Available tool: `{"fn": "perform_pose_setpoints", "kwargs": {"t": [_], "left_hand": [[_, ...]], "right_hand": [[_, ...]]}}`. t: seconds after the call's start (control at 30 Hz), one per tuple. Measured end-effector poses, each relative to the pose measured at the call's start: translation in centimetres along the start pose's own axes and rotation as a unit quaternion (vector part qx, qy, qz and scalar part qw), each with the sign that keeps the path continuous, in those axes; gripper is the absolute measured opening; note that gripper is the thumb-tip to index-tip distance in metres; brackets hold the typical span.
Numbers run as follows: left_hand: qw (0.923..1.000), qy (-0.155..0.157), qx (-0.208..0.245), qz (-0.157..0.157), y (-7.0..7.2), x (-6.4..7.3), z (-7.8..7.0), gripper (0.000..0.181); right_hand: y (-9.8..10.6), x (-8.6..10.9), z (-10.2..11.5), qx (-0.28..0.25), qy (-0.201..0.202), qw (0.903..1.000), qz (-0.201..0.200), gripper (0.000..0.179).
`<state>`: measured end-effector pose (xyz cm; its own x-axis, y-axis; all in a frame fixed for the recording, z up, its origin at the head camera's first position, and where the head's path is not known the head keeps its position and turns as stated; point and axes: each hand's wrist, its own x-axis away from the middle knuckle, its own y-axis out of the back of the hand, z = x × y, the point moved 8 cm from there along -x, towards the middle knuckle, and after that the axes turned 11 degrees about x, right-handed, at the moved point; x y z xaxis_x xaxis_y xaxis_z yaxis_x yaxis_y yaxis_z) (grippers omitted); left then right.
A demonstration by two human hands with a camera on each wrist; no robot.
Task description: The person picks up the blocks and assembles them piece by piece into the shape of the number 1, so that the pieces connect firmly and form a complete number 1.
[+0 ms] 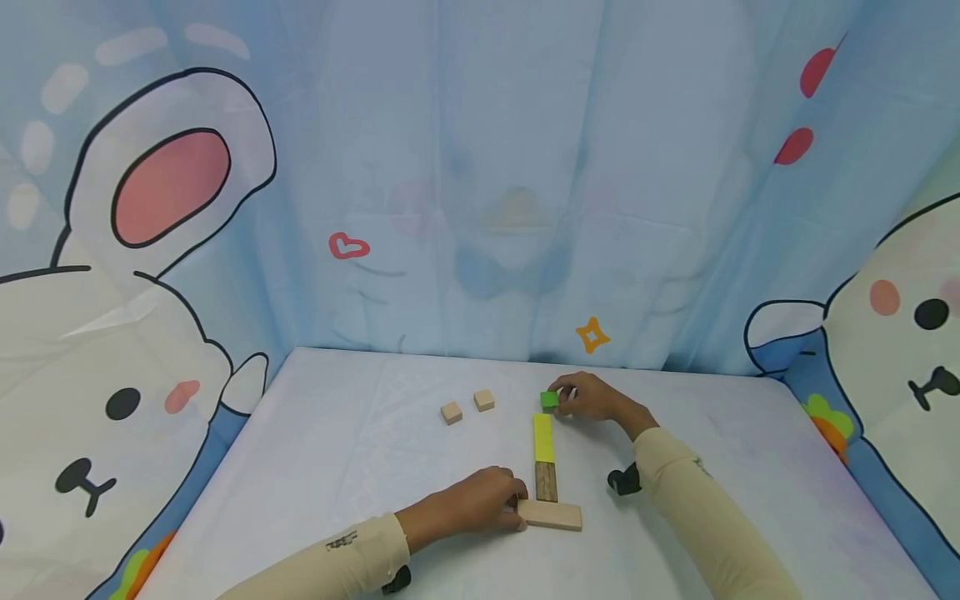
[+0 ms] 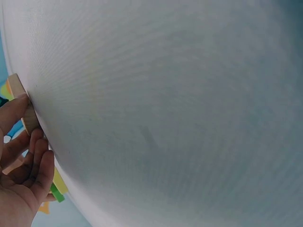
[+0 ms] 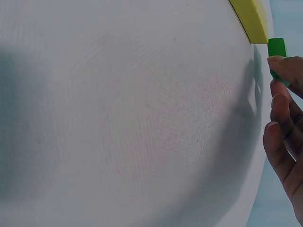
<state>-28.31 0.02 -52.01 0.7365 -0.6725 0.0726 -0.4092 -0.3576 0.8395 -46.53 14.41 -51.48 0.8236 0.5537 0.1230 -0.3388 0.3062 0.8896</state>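
At the far end of a line of blocks, my right hand (image 1: 592,396) pinches a small green block (image 1: 550,401) between thumb and fingers. In the right wrist view, that green block (image 3: 278,48) is close to the end of the yellow block (image 3: 251,21). Nearer to me, the yellow block (image 1: 543,437) lies end to end with a brown wood-grain block (image 1: 546,482). A flat plain wooden block (image 1: 557,515) lies crosswise at the near end. My left hand (image 1: 480,500) grips its left end, thumb and finger on the wooden block (image 2: 31,118) in the left wrist view.
Two small plain wooden cubes, one nearer (image 1: 452,412) and one farther (image 1: 484,400), sit left of the line on the white-covered table (image 1: 360,433). Behind the table hangs a light blue curtain (image 1: 517,167) with cartoon prints.
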Motion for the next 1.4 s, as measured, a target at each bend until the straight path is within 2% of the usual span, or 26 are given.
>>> {"fn": "perform_pose_setpoints", "kwargs": {"t": [0.53, 0.73, 1.03, 1.4], "left_hand": [[1.0000, 0.005, -0.002, 0.000, 0.0, 0.1, 0.1, 0.032], [0.9998, 0.003, -0.018, -0.002, 0.1, 0.2, -0.2, 0.031], [1.0000, 0.000, -0.007, -0.001, 0.0, 0.1, 0.0, 0.031], [1.0000, 0.002, 0.003, -0.003, 0.1, 0.1, 0.1, 0.032]], "right_hand": [[0.0, 0.7, 0.2, -0.004, 0.009, 0.9999, 0.014, 0.037], [-0.3, 0.6, 0.0, -0.007, 0.008, 0.9998, 0.017, 0.038], [-1.0, 0.3, -0.6, 0.005, 0.005, 0.9998, 0.021, 0.038], [-0.9, 0.2, -0.7, 0.013, 0.000, 0.9997, 0.021, 0.038]]}}
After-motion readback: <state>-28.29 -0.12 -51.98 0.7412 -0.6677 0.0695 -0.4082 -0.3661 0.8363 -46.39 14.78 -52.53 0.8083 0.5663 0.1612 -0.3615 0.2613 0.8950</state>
